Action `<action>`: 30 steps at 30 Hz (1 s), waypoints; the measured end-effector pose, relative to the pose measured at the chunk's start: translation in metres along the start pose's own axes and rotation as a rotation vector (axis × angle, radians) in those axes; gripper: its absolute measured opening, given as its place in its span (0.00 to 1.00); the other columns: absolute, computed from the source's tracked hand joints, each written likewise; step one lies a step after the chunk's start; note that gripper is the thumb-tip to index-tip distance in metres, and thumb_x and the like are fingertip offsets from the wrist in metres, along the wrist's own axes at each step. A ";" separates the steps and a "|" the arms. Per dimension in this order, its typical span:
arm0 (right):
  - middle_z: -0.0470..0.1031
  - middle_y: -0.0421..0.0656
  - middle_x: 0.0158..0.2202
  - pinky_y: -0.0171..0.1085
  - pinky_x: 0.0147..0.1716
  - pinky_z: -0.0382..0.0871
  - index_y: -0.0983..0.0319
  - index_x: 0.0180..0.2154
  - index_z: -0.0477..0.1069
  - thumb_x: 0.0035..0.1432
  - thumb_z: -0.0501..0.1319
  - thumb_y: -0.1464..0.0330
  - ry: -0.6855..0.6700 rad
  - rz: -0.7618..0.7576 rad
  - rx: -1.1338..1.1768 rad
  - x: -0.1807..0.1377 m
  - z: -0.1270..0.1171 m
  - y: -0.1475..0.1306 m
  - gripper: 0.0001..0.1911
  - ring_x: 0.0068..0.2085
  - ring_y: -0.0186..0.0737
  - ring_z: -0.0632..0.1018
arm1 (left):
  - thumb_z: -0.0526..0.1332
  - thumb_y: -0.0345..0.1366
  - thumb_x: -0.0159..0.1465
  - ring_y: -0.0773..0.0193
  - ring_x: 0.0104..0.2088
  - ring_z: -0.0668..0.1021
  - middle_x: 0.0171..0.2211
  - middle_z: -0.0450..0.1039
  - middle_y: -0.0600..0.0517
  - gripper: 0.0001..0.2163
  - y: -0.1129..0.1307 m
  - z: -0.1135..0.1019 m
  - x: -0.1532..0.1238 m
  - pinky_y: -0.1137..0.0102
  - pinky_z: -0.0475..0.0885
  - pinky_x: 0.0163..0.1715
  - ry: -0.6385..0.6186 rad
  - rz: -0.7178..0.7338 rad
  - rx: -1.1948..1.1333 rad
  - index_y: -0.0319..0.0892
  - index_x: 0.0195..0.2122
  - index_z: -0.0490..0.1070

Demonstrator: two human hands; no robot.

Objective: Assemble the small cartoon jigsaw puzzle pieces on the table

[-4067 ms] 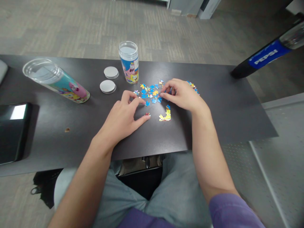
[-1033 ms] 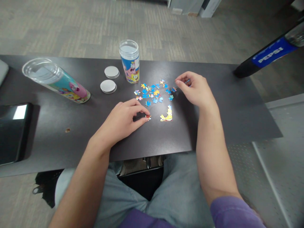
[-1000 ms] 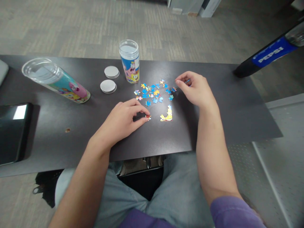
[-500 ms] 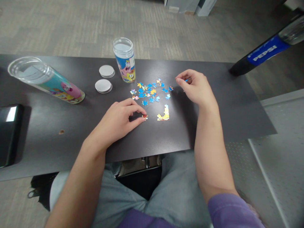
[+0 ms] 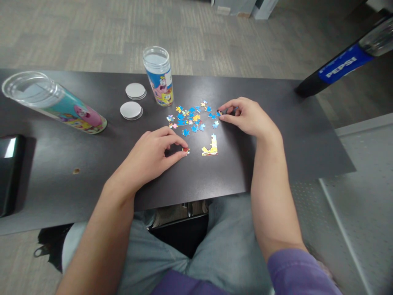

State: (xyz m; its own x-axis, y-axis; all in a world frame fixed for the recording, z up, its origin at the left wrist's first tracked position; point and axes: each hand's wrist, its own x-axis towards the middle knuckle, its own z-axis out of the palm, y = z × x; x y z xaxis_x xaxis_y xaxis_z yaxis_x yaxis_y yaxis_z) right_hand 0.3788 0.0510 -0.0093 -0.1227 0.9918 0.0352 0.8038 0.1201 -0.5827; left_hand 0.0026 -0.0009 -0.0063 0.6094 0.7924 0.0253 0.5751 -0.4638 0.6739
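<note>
My left hand (image 5: pixel 156 149) rests on the table, thumb and index finger closed on a small red-and-yellow jigsaw piece (image 5: pixel 186 151). To its right lies a joined L-shaped section of yellow jigsaw pieces (image 5: pixel 214 143), touched by neither hand. At the right edge of the loose pile, my right hand (image 5: pixel 245 114) has its thumb and index finger at a blue jigsaw piece (image 5: pixel 219 113), pinching it. Loose blue, yellow and pink jigsaw pieces (image 5: pixel 196 118) lie scattered between the hands, beyond the L-shaped section.
A clear-topped cartoon canister (image 5: pixel 162 86) stands behind the pile, and a taller one (image 5: pixel 76 112) is at the left. Two stacks of white discs (image 5: pixel 131 110) lie between them. A Pepsi bottle (image 5: pixel 340 67) stands far right; a black device (image 5: pixel 10 172) lies far left.
My right hand has moved left and slightly nearer, bringing its fingertips to the blue piece at the pile's edge. My left hand keeps its pinch on the red-and-yellow piece.
</note>
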 end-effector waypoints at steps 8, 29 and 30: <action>0.86 0.44 0.40 0.56 0.52 0.77 0.47 0.41 0.83 0.67 0.87 0.45 -0.021 0.014 0.122 -0.003 -0.003 -0.003 0.21 0.42 0.56 0.78 | 0.68 0.49 0.81 0.47 0.40 0.87 0.56 0.91 0.48 0.12 -0.004 0.001 -0.001 0.45 0.82 0.48 0.016 0.043 0.005 0.57 0.53 0.93; 0.90 0.42 0.42 0.41 0.46 0.81 0.56 0.47 0.89 0.73 0.85 0.63 -0.247 -0.231 0.620 -0.002 0.017 -0.042 0.09 0.43 0.44 0.83 | 0.76 0.44 0.79 0.52 0.34 0.85 0.50 0.90 0.51 0.04 -0.019 0.011 -0.002 0.53 0.82 0.37 0.191 0.232 -0.007 0.58 0.51 0.92; 0.90 0.42 0.41 0.40 0.46 0.80 0.57 0.46 0.88 0.72 0.86 0.63 -0.261 -0.248 0.650 -0.002 0.020 -0.044 0.10 0.44 0.43 0.83 | 0.77 0.44 0.78 0.52 0.34 0.85 0.49 0.89 0.51 0.04 -0.018 0.010 -0.002 0.53 0.82 0.37 0.204 0.232 -0.022 0.58 0.51 0.91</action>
State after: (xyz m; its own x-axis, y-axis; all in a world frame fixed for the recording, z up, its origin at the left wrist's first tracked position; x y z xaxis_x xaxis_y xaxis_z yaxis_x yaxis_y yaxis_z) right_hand 0.3321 0.0433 0.0001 -0.4555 0.8865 0.0813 0.2378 0.2092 -0.9485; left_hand -0.0033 0.0023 -0.0256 0.5997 0.7305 0.3268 0.4200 -0.6349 0.6484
